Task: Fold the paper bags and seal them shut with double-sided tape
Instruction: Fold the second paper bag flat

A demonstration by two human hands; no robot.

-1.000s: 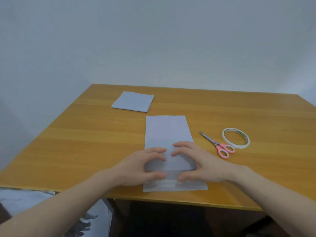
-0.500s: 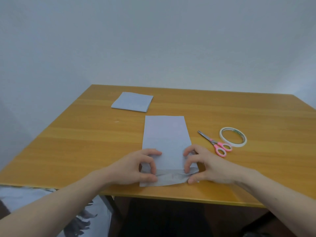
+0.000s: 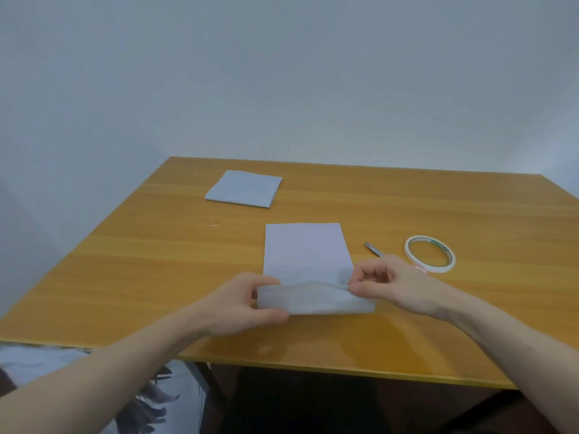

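Note:
A white paper bag (image 3: 305, 250) lies flat in the middle of the wooden table (image 3: 156, 261), long side pointing away from me. Its near end is lifted and curled over into a flap. My left hand (image 3: 242, 303) pinches the flap's left corner and my right hand (image 3: 393, 281) pinches its right corner. A roll of double-sided tape (image 3: 430, 254) lies flat to the right of the bag. Only the blade tips of the scissors (image 3: 373, 249) show beyond my right hand; the handles are hidden.
A folded white paper bag (image 3: 244, 189) rests at the far left-centre of the table. The table's near edge (image 3: 313, 369) runs just below my forearms. A plain wall stands behind the table.
Both hands have gone from pressing the bag's near end flat to pinching its corners and lifting the flap up and over. My right hand now covers the scissor handles.

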